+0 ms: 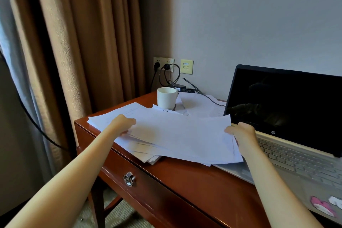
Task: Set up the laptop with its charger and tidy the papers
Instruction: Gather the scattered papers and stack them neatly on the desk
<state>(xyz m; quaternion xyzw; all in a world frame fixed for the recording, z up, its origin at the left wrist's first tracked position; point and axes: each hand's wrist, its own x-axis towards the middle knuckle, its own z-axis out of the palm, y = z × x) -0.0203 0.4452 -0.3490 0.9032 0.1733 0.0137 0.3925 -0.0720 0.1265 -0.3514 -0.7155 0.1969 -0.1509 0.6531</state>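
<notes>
A loose spread of white papers (177,135) covers the left half of the wooden desk (185,176). My left hand (123,124) grips the left edge of the upper sheets, and my right hand (242,133) holds their right edge, beside the laptop. The open silver laptop (288,146) stands at the right with a dark screen. Its black charger brick (180,87) lies at the back of the desk, and its cable (211,99) runs across more papers toward the laptop. A black plug sits in the wall socket (163,64).
A white mug (167,97) stands on papers behind the spread. Brown curtains (83,42) hang at the left, close to the desk corner. The desk drawer has a metal ring pull (129,179). A second wall plate (187,66) sits right of the socket.
</notes>
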